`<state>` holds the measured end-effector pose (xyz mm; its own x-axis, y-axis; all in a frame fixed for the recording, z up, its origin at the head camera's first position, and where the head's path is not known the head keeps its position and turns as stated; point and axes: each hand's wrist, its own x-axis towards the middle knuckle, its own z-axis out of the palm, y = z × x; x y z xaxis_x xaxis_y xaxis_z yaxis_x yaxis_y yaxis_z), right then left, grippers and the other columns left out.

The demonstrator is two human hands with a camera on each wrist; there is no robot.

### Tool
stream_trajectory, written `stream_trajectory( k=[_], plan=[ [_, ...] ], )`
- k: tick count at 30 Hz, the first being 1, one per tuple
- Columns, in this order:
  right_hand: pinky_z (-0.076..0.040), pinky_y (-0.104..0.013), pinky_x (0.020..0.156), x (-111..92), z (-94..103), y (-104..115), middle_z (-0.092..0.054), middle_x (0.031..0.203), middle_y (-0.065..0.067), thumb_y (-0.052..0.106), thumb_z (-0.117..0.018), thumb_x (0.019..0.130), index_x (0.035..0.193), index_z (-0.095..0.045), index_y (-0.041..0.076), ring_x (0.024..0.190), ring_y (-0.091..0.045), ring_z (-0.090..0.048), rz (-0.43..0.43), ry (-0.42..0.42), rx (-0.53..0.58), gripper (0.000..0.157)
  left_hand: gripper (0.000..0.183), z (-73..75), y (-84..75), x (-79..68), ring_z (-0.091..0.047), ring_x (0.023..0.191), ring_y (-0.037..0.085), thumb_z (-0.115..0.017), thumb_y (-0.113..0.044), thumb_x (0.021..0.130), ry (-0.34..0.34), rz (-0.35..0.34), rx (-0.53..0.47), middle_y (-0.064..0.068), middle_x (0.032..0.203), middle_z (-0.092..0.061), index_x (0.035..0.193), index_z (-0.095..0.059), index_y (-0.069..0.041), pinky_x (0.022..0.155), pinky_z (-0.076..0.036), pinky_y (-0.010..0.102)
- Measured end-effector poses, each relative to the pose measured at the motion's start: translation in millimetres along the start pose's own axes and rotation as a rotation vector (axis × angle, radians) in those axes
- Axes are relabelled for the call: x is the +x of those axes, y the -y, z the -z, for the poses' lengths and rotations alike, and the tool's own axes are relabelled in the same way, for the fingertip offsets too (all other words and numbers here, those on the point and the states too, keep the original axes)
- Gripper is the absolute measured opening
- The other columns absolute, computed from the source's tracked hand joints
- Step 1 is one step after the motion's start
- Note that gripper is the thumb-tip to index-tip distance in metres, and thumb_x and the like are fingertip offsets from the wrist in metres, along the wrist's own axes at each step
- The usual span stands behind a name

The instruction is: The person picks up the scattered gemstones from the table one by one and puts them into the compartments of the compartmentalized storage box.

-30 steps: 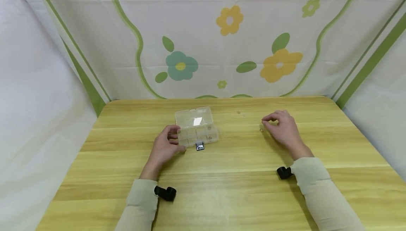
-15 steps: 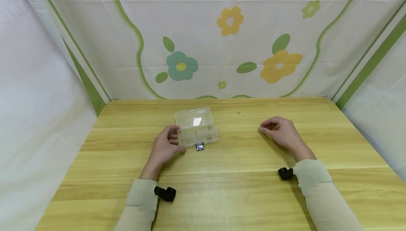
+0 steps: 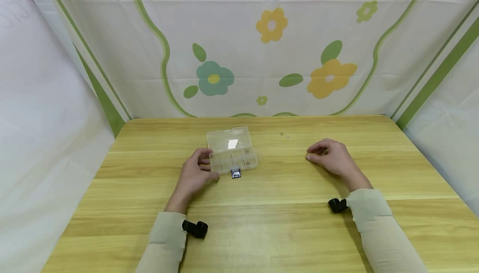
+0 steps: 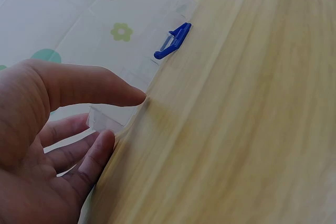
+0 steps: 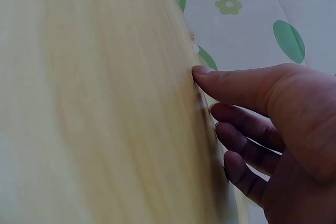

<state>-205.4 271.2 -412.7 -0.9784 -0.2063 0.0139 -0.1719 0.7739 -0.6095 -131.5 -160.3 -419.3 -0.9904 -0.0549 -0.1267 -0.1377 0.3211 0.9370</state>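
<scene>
A clear plastic compartment box (image 3: 227, 162) stands on the table with its lid (image 3: 228, 139) raised at the back and a blue latch (image 4: 173, 41) at its front. My left hand (image 3: 194, 171) holds the box's left end, thumb at the front corner and fingers at the side. In the right-hand compartments lie a small ring-like piece (image 3: 248, 163) and a small round piece (image 3: 247, 152). My right hand (image 3: 331, 156) is low over the table, thumb and forefinger together at a tiny gold-coloured ring-like piece (image 3: 307, 155). In the right wrist view, the thumb hides it.
Two tiny round pieces, one darker (image 3: 282, 134) and one pale (image 3: 287, 137), lie on the wooden table (image 3: 262, 223) behind and between the hands. A white cloth (image 3: 239, 48) with printed flowers hangs along the table's back edge.
My right hand has shifted slightly toward me, and its thumb and forefinger have come down to the gold-coloured piece that lay just below them. My left hand and the box stay still.
</scene>
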Motion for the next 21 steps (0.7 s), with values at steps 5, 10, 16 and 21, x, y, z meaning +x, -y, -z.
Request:
stream_trajectory(
  k=[5, 10, 16, 21],
  plan=[
    [-0.05, -0.038, 0.086, 0.2, -0.4, 0.9, -0.074, 0.11, -0.005, 0.028, -0.081, 0.098, 0.108, -0.083, 0.019, 0.097, -0.022, -0.064, 0.013, -0.001, -0.012, 0.014, 0.076, 0.3, 0.0, 0.2, -0.066, 0.116, 0.033, -0.084, 0.008, 0.078, 0.002, 0.006, 0.002, 0.017, 0.142, -0.06, 0.147, -0.056, -0.008, 0.101, -0.058, 0.043],
    [-0.05, -0.037, 0.085, -0.7, -0.7, 1.6, -0.075, 0.109, -0.006, 0.027, -0.081, 0.098, 0.108, -0.083, 0.018, 0.095, -0.021, -0.064, 0.015, -0.004, -0.011, 0.013, 0.076, 0.6, -0.3, 0.0, -0.065, 0.117, 0.033, -0.084, 0.008, 0.078, 0.003, 0.007, 0.007, 0.017, 0.143, -0.06, 0.147, -0.056, -0.007, 0.102, -0.058, 0.044],
    [-0.051, -0.037, 0.083, -1.7, -1.0, 3.8, -0.076, 0.108, -0.007, 0.027, -0.079, 0.1, 0.11, -0.083, 0.016, 0.093, -0.021, -0.065, 0.004, -0.008, -0.011, 0.016, 0.076, 0.2, -1.8, -0.5, -0.065, 0.117, 0.033, -0.084, 0.007, 0.078, 0.001, 0.012, 0.004, 0.016, 0.142, -0.061, 0.147, -0.057, -0.008, 0.101, -0.058, 0.043],
    [-0.052, -0.036, 0.084, 0.3, -2.4, 7.1, -0.078, 0.111, -0.007, 0.032, -0.078, 0.1, 0.113, -0.081, 0.016, 0.096, -0.022, -0.066, -0.005, -0.022, 0.006, 0.021, 0.075, 1.0, -2.0, -2.0, -0.066, 0.117, 0.034, -0.084, 0.007, 0.078, 0.003, 0.005, 0.007, 0.018, 0.142, -0.061, 0.146, -0.057, -0.007, 0.1, -0.058, 0.043]
  ],
)
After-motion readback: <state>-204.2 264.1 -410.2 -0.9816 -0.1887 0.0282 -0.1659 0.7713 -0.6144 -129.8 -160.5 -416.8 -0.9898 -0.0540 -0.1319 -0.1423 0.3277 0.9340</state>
